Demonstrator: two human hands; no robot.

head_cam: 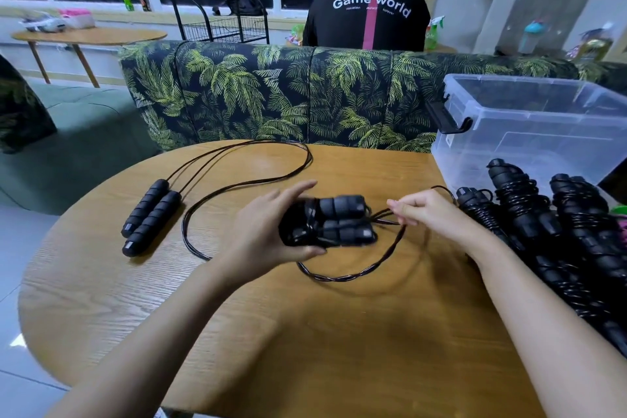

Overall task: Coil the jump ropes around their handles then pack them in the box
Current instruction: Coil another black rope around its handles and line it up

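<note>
Your left hand (271,231) gripped the handles (339,220), lying left-right at center; your right hand (427,214), just right, pinched the rope (356,273).

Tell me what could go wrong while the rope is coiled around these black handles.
The loose loop of thin black rope pinched by the right hand lies near the uncoiled second black jump rope; they might tangle. The left hand grips the pair of black foam handles at one end only, so windings could slip off. The right forearm passes close to the pile of coiled black ropes and may knock it.
</note>
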